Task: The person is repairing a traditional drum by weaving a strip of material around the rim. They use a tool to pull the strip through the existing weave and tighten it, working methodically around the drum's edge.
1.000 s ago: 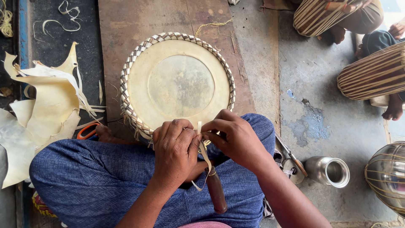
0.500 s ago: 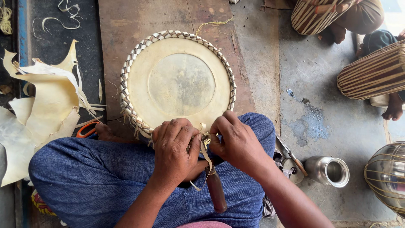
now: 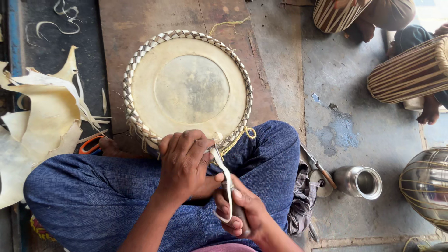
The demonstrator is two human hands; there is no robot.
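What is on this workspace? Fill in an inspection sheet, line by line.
Surface: worn wooden board on a grey concrete floor.
Job's things: round drumhead with a braided rim, edge resting at the knees; pale strip running from the rim to the right hand.
Clutter: hide scraps at left; orange-handled scissors; metal cup; hand tool beside it.
Grips: left hand presses the drumhead rim; right hand closed on a tool handle and the strip.
Cables: nothing seen; only a yellow cord at the rim.
Surroundings: laced drums at right; another person's foot.
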